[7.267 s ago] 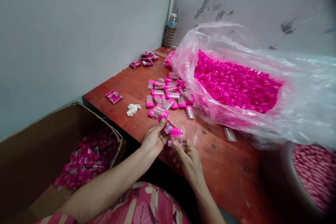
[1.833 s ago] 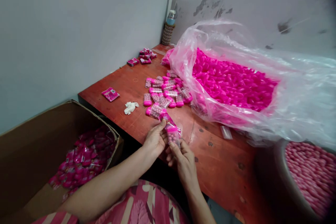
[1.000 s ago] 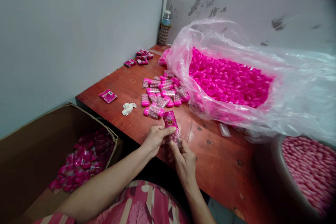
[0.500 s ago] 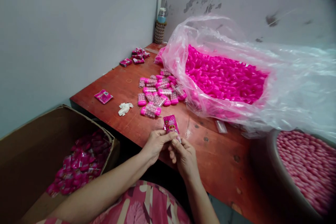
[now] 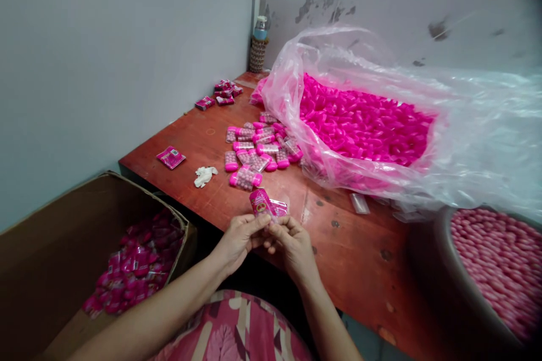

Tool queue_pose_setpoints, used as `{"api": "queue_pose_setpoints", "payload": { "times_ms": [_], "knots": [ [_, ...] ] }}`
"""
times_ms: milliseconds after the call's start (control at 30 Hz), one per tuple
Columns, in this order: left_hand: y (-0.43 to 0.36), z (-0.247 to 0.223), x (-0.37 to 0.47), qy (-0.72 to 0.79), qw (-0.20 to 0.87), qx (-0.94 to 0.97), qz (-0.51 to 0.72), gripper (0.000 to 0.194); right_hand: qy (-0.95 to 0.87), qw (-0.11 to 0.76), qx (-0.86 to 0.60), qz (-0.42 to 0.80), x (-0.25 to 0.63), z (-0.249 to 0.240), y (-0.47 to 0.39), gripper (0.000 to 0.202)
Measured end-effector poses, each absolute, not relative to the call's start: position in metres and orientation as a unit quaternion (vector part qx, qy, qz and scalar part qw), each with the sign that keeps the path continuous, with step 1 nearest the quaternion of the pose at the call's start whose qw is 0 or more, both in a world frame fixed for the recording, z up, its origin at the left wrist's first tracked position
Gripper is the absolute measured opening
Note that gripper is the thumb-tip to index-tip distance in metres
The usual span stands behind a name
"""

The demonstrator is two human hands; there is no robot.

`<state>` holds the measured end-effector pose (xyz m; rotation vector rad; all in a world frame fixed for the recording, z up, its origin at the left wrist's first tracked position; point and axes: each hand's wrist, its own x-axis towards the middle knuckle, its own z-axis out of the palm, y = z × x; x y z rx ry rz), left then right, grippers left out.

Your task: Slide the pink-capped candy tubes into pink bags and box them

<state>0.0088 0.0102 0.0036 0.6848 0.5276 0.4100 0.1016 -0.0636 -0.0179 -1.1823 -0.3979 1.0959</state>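
A small pink printed packet is held upright over the table's front edge. My left hand pinches its lower part between thumb and fingers. Close beside it, my right hand pinches the same packet's lower right side, thumbs nearly touching. Behind the fingers, another shiny pink packet shows in part; whether it is held or lies on the table I cannot tell. Just beyond lie several clear containers with pink caps, filled with small pink balls.
Left: an open carton with pink packets, a flat packet and white crumpled scrap. Behind: stacked packets, a bottle. Right: a plastic bag of pink pieces, a tub of pink balls.
Both hands have shifted slightly left with the packet, which now leans left. The shiny packet behind the fingers has come into view. The whole view has shifted a little.
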Motion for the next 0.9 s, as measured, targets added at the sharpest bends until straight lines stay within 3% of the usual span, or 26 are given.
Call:
{"api": "queue_pose_setpoints", "payload": {
  "times_ms": [133,233,367,433,500,633,767,900],
  "knots": [
    [0.013,0.01,-0.015,0.269,0.877,0.329,0.223,0.023,-0.201,0.654,-0.505,0.525,0.086,-0.013,-0.049,0.021],
    [0.013,0.013,-0.043,0.322,0.841,0.283,0.331,0.017,-0.218,0.639,-0.502,0.541,0.079,-0.01,-0.045,0.022],
    [0.011,0.01,-0.079,0.39,0.762,0.26,0.446,0.056,-0.214,0.646,-0.53,0.505,0.091,-0.01,-0.052,0.022],
    [0.013,0.007,-0.08,0.41,0.737,0.346,0.41,0.057,-0.21,0.65,-0.556,0.474,0.103,-0.009,-0.059,0.021],
    [0.016,0.003,-0.063,0.402,0.68,0.509,0.343,0.045,-0.203,0.651,-0.579,0.447,0.115,-0.008,-0.066,0.022],
    [0.028,-0.01,-0.005,0.265,0.442,0.812,0.274,0.041,-0.201,0.636,-0.624,0.408,0.129,-0.001,-0.078,0.024],
    [0.035,-0.029,0.031,0.228,0.336,0.881,0.243,0.03,-0.222,0.609,-0.654,0.392,0.133,0.0,-0.088,0.027],
    [0.034,-0.04,0.034,0.249,0.349,0.873,0.234,0.023,-0.24,0.59,-0.674,0.374,0.136,-0.004,-0.093,0.027]
  ]
}}
